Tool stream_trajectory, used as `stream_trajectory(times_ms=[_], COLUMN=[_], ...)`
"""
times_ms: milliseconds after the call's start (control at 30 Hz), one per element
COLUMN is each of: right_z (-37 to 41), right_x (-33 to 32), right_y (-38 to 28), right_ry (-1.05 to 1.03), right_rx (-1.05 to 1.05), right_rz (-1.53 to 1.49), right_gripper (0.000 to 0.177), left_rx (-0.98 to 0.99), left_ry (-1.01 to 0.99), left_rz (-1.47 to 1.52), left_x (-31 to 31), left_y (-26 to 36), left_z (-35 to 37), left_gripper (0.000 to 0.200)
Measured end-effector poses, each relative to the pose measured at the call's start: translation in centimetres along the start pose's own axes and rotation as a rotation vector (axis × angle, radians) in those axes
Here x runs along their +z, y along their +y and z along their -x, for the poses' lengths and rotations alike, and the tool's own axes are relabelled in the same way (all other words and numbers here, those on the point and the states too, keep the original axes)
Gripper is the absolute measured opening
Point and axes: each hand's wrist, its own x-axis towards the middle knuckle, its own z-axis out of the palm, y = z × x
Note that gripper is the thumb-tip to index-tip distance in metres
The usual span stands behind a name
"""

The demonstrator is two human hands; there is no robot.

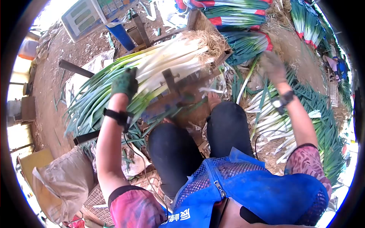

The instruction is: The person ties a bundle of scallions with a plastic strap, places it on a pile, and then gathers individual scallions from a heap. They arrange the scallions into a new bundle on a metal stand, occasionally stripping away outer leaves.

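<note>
A big pile of long green onions [167, 62] lies across a wooden and metal rack, roots to the right and green leaves to the left. My left hand [124, 82], in a dark green glove, is at the leafy part of the pile with its fingers curled round some stalks. Smeared by motion, my right hand [273, 67] is out to the right, past the root end and above the ground. A single green onion [248, 80] slants just left of it. Whether the right fingers hold anything, I cannot tell.
Loose green onions [281, 114] cover the ground at my right. Bundles with red and white wraps [237, 19] lie at the top, and more bundles [307, 24] at top right. A scale [81, 19] stands at upper left. A pale sack [66, 182] sits at lower left.
</note>
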Motion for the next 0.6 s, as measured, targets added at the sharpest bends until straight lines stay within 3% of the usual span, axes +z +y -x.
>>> stream_trajectory(times_ms=[67,100,133,200,333,433,467,533,600], right_z=[-0.9,-1.0,-0.9,-0.5,-3.2,-6.5,-7.0,-7.3,-6.8], right_x=[6.5,9.9,10.5,15.0,23.0,21.8,21.9,20.6,20.9], right_y=[-5.3,-8.0,-13.2,-17.2,-19.0,-20.0,-19.7,-18.1,-17.4], right_ry=[-0.101,-0.120,-0.379,-0.283,-0.471,-0.615,-0.648,-0.493,-0.523], right_rx=[-0.546,-0.679,-0.565,-0.885,-0.925,-0.844,-0.778,-0.797,-0.778], right_rz=[0.070,0.117,0.128,0.412,0.607,0.496,0.504,0.501,0.519], right_gripper=[0.040,0.038,0.052,0.064,0.079,0.057,0.050,0.039,0.044], left_rx=[0.009,0.003,0.022,-0.022,0.005,0.006,0.017,-0.016,0.008], left_ry=[0.150,0.147,0.176,0.204,0.307,0.251,0.192,0.104,0.180], left_rz=[-0.005,0.065,0.070,0.059,0.064,0.053,0.098,-0.035,-0.051], left_x=[0.7,0.1,-0.3,-2.6,-3.0,-1.3,-0.7,0.9,2.2], left_y=[-3.4,-4.2,-4.7,-3.6,-4.0,-3.0,-2.5,-1.0,-1.0], left_z=[-1.8,-1.9,-1.8,-0.5,0.3,1.6,2.5,4.0,4.6], left_gripper=[0.043,0.044,0.044,0.045,0.043,0.043,0.055,0.066,0.073])
